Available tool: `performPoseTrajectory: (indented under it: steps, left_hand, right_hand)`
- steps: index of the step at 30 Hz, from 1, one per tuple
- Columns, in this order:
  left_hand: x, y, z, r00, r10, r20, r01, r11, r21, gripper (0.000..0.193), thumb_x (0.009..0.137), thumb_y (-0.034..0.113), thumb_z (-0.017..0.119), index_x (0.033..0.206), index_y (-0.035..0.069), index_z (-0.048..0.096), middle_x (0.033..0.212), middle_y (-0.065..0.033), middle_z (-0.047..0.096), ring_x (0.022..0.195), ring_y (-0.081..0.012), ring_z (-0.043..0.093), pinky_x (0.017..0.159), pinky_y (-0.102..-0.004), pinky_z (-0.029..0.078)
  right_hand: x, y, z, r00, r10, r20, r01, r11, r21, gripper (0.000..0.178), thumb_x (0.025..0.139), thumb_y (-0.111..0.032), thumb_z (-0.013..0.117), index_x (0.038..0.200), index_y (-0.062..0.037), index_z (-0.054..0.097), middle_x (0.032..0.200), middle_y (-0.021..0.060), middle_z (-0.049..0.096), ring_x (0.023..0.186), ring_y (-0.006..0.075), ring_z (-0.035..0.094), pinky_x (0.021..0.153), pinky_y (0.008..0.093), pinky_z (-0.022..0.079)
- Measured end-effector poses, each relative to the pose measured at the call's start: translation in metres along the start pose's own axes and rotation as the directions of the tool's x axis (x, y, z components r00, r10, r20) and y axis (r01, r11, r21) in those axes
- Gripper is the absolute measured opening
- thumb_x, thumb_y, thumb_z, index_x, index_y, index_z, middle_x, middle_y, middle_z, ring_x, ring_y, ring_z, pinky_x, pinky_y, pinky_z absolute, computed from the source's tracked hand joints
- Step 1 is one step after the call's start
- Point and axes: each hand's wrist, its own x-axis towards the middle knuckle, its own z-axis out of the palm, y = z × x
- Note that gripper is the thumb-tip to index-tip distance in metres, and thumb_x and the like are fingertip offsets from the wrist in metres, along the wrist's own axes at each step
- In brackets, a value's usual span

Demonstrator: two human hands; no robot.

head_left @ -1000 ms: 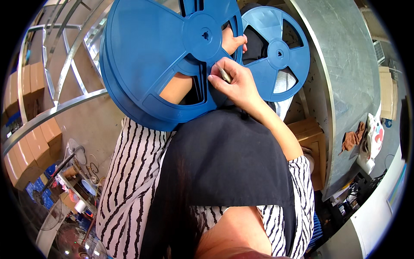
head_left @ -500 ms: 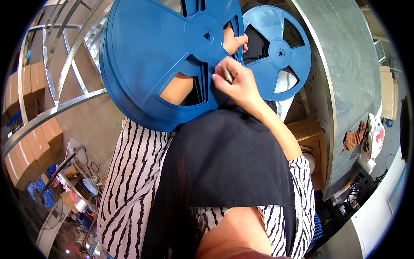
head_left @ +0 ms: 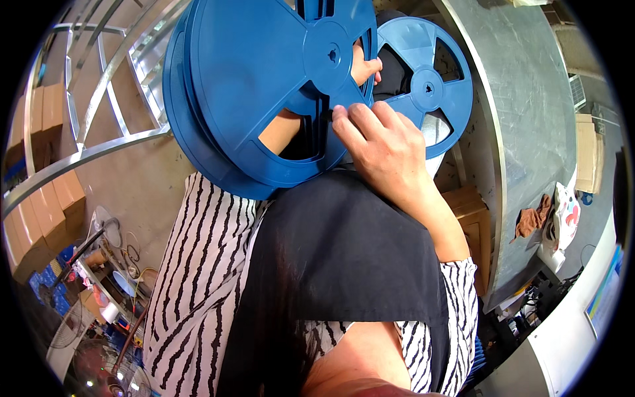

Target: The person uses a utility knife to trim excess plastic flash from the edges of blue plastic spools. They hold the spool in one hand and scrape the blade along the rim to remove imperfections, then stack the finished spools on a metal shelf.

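Progress: the work appears to be under way, as judged from both hands being at the large blue reel [head_left: 254, 73]. It is already upright at the person's lap, face turned upward, its lower rim just above the black apron [head_left: 344, 245] and the striped clothing [head_left: 198, 264]. What is left cannot be established; nothing visible marks the work as finished. A second blue reel [head_left: 428, 96], close by on the right, has no hand visibly handling it.

Hands: the left hand [head_left: 365, 69] shows at the large reel's right edge, its forearm [head_left: 279, 132] visible through a lower window, so the arm passes behind the front face. Its fingers are bent, but whether they grip the rim cannot be told. The right hand [head_left: 387, 149] is at the lower right rim, fingers curled, knuckles up; the palm is hidden (a small object could be inside unseen), so its hold is likewise undetermined.

Condition: the large reel is an even matt blue, with a raised round hub, a small notched centre hole and wide windows. A rear disc [head_left: 198, 155] protrudes past the front one at lower left; whether this is one reel or several cannot be confirmed. No crack is visible. The grey counter [head_left: 529, 126] lies to the right, beyond the second reel.
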Motion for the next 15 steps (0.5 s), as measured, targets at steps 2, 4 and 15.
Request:
performPoseTrajectory:
  steps: [2, 4, 15]
  left_hand:
    - [-0.009, 0.014, 0.001, 0.998, 0.050, 0.035, -0.048, 0.998, -0.050, 0.015, 0.086, 0.010, 0.061, 0.094, -0.001, 0.056, 0.072, -0.0097, 0.064, 0.061, -0.0169, 0.065, 0.057, -0.0286, 0.054]
    - [-0.009, 0.014, 0.001, 0.999, 0.032, 0.040, -0.029, 0.998, -0.059, 0.015, 0.085, 0.010, 0.061, 0.094, -0.002, 0.057, 0.072, -0.0100, 0.064, 0.061, -0.0170, 0.065, 0.057, -0.0290, 0.054]
    - [-0.005, 0.007, 0.000, 1.000, -0.005, 0.022, 0.006, 0.999, -0.046, 0.014, 0.083, 0.012, 0.061, 0.089, -0.001, 0.060, 0.068, -0.0100, 0.064, 0.062, -0.0169, 0.065, 0.058, -0.0292, 0.054]
  right_hand:
    - [-0.001, 0.000, -0.001, 0.999, -0.014, 0.034, 0.014, 1.000, 0.012, 0.026, 0.072, -0.007, 0.066, 0.098, -0.0110, 0.063, 0.082, -0.0020, 0.055, 0.067, 0.0118, 0.052, 0.055, 0.0247, 0.044]
    - [-0.003, -0.002, 0.000, 0.998, -0.046, 0.048, 0.044, 0.998, 0.043, 0.022, 0.072, -0.009, 0.066, 0.093, -0.0111, 0.062, 0.079, -0.0023, 0.053, 0.067, 0.0115, 0.051, 0.054, 0.0240, 0.043]
    - [-0.010, 0.013, 0.003, 0.965, 0.250, -0.082, -0.216, 0.931, 0.294, 0.022, 0.075, -0.011, 0.072, 0.096, -0.0114, 0.064, 0.084, 0.0011, 0.061, 0.068, 0.0188, 0.059, 0.058, 0.0293, 0.048]
